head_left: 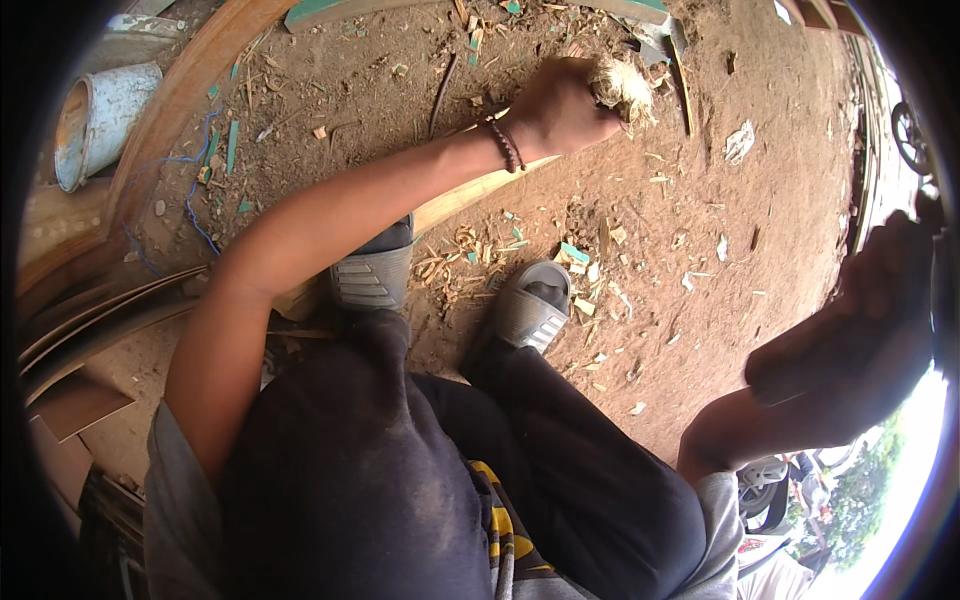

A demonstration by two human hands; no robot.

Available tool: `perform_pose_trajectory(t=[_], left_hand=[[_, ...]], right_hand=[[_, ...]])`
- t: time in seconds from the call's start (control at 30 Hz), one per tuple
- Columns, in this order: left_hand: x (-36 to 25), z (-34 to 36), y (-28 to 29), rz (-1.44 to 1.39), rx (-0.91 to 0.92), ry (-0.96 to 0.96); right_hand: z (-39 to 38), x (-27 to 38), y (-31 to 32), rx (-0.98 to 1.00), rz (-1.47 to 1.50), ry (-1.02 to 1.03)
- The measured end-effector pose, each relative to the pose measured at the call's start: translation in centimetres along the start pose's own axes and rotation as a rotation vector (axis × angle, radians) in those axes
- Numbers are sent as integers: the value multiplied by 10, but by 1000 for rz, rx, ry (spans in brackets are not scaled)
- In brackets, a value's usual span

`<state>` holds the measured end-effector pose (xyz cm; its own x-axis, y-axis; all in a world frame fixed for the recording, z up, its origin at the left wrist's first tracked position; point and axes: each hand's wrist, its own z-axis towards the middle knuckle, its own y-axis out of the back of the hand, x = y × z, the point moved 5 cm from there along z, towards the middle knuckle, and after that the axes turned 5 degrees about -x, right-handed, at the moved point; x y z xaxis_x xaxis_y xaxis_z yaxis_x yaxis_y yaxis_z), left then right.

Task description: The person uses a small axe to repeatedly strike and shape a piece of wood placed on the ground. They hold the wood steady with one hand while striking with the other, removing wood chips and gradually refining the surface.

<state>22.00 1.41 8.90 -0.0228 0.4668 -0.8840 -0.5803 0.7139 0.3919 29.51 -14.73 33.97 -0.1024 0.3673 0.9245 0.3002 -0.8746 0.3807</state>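
Note:
My left hand (pixel 565 108), with a beaded bracelet at the wrist, is stretched out to the far middle. Its fingers are wrapped round a wooden tool handle (pixel 622 88) whose pale end is frayed and fibrous; the tool's lower part is hidden. Beneath that forearm runs a pale wooden plank (pixel 480 198), partly covered by my arm and leg. On the right my right hand (pixel 890 270) is raised, dark and close to the picture's edge. Its fingers look closed round a dark thing that I cannot make out.
My feet wear grey slide sandals (pixel 370 275). Wood chips (pixel 575 255), some green-painted, litter the dirt floor. A curved timber piece (pixel 165 120) and a rusty whitish can (pixel 115 120) are at the left, above stacked boards (pixel 110 320). A green-edged timber (pixel 340 10) lies at the far side.

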Motion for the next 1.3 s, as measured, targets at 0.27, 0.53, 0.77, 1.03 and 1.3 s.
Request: perform_pose_trajectory(t=[0.27,0.53,0.77,1.03,1.3], left_hand=[[-5,-3,-1,28,-119,-159],[-6,-3,3,18,-187,-307],[-12,-2,4,150,-168,-401],[-5,2,8,-135,-124,-137],[-13,-6,8,91,-87,-304]], right_hand=[[-24,-89,-74,579,-327,-225],[-14,-40,17,64,20,-159],[6,-37,-48,298,-147,-13],[-43,-110,-55,821,68,-334],[-55,-182,-7,453,633,-720]])
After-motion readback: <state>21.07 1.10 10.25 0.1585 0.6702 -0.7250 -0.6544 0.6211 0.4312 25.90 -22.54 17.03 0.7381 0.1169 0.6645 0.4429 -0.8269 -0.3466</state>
